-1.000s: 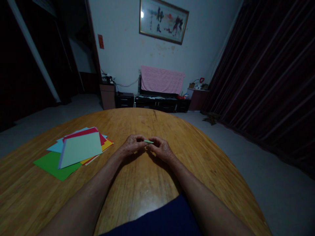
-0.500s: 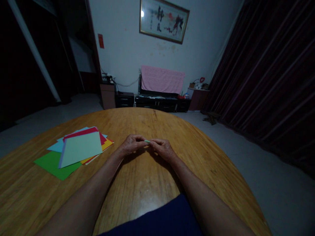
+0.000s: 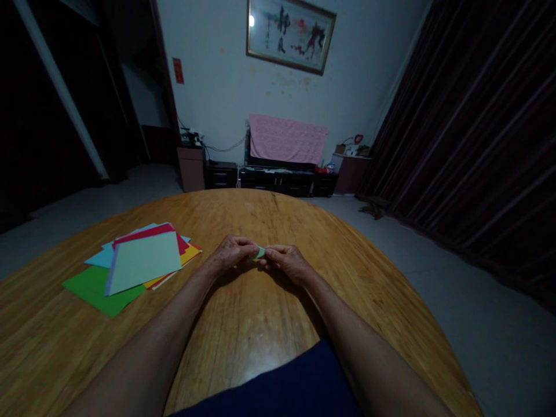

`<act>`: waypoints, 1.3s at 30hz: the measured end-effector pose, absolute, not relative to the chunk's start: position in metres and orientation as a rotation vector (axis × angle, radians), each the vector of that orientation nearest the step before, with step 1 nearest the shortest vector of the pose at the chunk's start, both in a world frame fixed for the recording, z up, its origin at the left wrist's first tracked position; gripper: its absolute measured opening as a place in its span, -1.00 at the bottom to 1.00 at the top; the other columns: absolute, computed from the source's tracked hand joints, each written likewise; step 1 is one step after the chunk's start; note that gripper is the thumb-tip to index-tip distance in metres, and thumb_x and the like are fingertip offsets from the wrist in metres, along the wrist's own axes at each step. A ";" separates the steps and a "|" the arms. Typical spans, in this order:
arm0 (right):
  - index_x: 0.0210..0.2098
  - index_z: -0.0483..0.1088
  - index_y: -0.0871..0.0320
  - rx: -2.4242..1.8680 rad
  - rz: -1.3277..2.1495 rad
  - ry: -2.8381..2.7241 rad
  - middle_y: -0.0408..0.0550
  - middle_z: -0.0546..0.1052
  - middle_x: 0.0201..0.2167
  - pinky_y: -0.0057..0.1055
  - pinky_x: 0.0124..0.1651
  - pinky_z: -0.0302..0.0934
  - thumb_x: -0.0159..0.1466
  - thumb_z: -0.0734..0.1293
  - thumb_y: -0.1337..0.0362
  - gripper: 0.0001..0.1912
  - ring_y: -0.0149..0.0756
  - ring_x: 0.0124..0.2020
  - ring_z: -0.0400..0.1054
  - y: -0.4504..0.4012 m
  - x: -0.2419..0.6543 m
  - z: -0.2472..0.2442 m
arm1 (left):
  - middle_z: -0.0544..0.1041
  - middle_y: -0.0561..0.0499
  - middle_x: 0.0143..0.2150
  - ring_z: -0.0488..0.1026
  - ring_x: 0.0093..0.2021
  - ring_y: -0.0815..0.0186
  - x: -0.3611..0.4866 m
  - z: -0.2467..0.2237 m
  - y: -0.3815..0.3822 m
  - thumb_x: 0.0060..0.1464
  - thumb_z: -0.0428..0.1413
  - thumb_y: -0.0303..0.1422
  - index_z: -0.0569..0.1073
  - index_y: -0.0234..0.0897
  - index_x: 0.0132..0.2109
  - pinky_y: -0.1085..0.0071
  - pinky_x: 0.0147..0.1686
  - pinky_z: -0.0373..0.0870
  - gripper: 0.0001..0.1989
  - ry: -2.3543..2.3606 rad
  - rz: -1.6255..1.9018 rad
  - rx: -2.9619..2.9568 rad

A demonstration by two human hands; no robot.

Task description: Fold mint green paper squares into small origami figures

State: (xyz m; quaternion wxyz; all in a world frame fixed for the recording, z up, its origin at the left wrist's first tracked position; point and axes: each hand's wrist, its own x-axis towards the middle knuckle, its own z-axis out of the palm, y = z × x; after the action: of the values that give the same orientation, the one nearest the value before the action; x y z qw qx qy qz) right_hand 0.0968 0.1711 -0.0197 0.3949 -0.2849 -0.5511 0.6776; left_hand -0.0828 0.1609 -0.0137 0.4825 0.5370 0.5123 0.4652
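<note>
A small piece of folded pale green paper [image 3: 260, 252] is pinched between my two hands, just above the wooden table [image 3: 243, 336]. My left hand [image 3: 232, 253] is closed on its left end, thumb on top. At the right end, the thumb and fingers of my right hand [image 3: 286, 260] grip it too. Most of the paper is covered by my fingers, so its full shape is hidden. Off to the left lies a loose stack of coloured paper sheets [image 3: 145, 263], a pale green one uppermost.
A bright green sheet [image 3: 106, 291] sticks out from under the stack towards me. Beyond the round table's far edge stands a low black cabinet [image 3: 278, 182], with a pink towel [image 3: 286, 139] draped over a screen. A dark curtain [image 3: 469, 116] hangs at the right.
The folded paper has tilted between my fingers and more of its pale green face shows. My hands have shifted only slightly. The stack of sheets is unchanged.
</note>
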 end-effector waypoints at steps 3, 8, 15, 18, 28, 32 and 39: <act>-0.40 0.50 0.25 -0.747 1.609 -1.393 -0.11 0.44 -0.60 -0.48 -0.46 0.18 0.09 0.42 0.12 -0.72 -0.44 -0.57 0.31 0.169 0.093 -0.018 | 0.34 0.07 -0.65 0.25 -0.68 0.45 -0.082 -0.014 0.162 -0.19 0.22 -0.31 0.50 -0.35 -0.48 0.50 -0.66 0.13 -0.84 1.237 1.163 1.255; -0.39 0.49 0.25 -0.754 1.629 -1.352 -0.13 0.42 -0.61 -0.42 -0.43 0.25 0.05 0.44 0.10 -0.70 -0.44 -0.59 0.30 0.169 0.089 -0.016 | 0.29 0.12 -0.68 0.24 -0.71 0.46 -0.074 -0.009 0.158 -0.23 0.22 -0.34 0.47 -0.35 -0.50 0.49 -0.67 0.18 -0.85 1.177 1.213 1.117; -0.47 0.43 0.24 -0.767 1.749 -1.168 -0.10 0.45 -0.59 -0.43 -0.44 0.27 -0.02 0.48 0.11 -0.69 -0.45 -0.59 0.29 0.175 0.086 -0.024 | 0.28 0.13 -0.70 0.20 -0.74 0.47 -0.070 -0.002 0.156 -0.26 0.22 -0.36 0.44 -0.35 -0.52 0.49 -0.70 0.16 -0.85 1.188 1.202 1.072; -0.48 0.41 0.23 -0.788 1.685 -1.176 -0.11 0.44 -0.61 -0.39 -0.45 0.28 -0.04 0.49 0.10 -0.67 -0.42 -0.60 0.30 0.175 0.084 -0.025 | 0.27 0.14 -0.71 0.19 -0.74 0.48 -0.071 -0.005 0.159 -0.27 0.23 -0.35 0.44 -0.35 -0.50 0.50 -0.71 0.13 -0.83 1.167 1.197 1.038; -0.47 0.42 0.25 -0.706 1.767 -1.214 -0.14 0.41 -0.59 -0.51 -0.50 0.09 -0.07 0.51 0.14 -0.67 -0.52 -0.59 0.19 0.159 0.075 -0.013 | 0.28 0.15 -0.68 0.18 -0.72 0.49 -0.066 -0.006 0.156 -0.23 0.24 -0.33 0.41 -0.35 -0.46 0.52 -0.68 0.06 -0.80 1.048 1.235 0.990; -0.57 0.37 0.23 -0.739 1.671 -1.242 -0.18 0.34 -0.66 -0.50 -0.54 0.02 -0.05 0.48 0.14 -0.70 -0.52 -0.62 0.12 0.159 0.075 -0.013 | 0.29 0.15 -0.69 0.20 -0.72 0.48 -0.065 -0.007 0.158 -0.24 0.25 -0.31 0.42 -0.35 -0.45 0.51 -0.68 0.08 -0.78 1.062 1.241 0.989; -0.55 0.38 0.24 -0.740 1.657 -1.316 -0.17 0.34 -0.64 -0.50 -0.54 -0.02 -0.02 0.45 0.11 -0.69 -0.52 -0.62 0.11 0.165 0.074 -0.021 | 0.30 0.15 -0.69 0.20 -0.72 0.47 -0.064 -0.010 0.161 -0.24 0.24 -0.30 0.43 -0.34 -0.44 0.52 -0.69 0.06 -0.78 1.074 1.265 0.964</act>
State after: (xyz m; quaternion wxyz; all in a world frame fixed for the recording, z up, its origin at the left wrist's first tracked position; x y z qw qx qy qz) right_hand 0.0736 0.1648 -0.0207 0.4350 -0.2972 -0.5286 0.6656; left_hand -0.0640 0.1610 -0.0103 0.5739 0.4116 0.4582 0.5396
